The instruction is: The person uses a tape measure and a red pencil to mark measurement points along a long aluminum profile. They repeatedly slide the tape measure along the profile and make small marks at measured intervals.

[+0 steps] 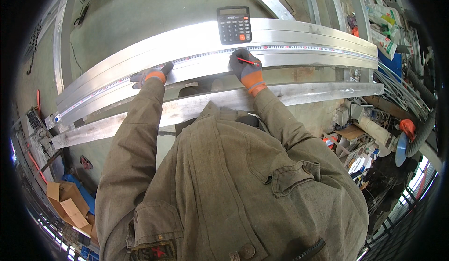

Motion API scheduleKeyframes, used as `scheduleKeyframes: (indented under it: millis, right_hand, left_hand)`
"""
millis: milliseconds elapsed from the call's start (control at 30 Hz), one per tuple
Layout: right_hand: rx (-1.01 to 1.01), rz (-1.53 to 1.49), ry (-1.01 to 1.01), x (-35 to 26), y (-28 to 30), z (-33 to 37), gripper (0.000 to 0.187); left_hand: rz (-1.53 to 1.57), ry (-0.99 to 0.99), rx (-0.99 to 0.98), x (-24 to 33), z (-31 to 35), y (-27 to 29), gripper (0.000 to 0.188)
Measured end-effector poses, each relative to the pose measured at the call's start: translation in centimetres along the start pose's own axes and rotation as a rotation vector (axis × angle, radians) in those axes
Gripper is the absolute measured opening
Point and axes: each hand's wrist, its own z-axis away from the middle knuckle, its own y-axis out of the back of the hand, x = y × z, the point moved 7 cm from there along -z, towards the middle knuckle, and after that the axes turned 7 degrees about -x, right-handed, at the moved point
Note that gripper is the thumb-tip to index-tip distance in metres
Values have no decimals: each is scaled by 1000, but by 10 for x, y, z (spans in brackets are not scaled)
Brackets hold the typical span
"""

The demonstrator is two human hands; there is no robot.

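tape markings: too small | left hand fingertips: possibly hidden

The calculator sat on the metal bars, just behind the measuring tape running along them.

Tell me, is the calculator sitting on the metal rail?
Touching. The head view shows the black calculator resting flat on the top aluminium rail, no gap visible.

Black calculator resting just beyond the right hand; brown cardboard boxes on the floor, well below and left of the left hand.
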Motion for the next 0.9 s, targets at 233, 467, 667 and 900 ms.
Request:
scheduleKeyframes:
  millis: [233,467,667,900]
  right_hand:
    - [-13,-53,-9,-8,5,1,7]
    - [-71,118,-245,15,-1,-2,8]
    - [199,-187,59,-10,53,3,28]
    - [137,147,164,-5,57,-25,40]
  left_hand:
    - [49,99,6,-2,8,2,144]
    - [88,48,-14,-3,4,-1,134]
    - [7,39,69,-5,-8,-3,131]
    - [67,-22,-8,-5,-6,-2,133]
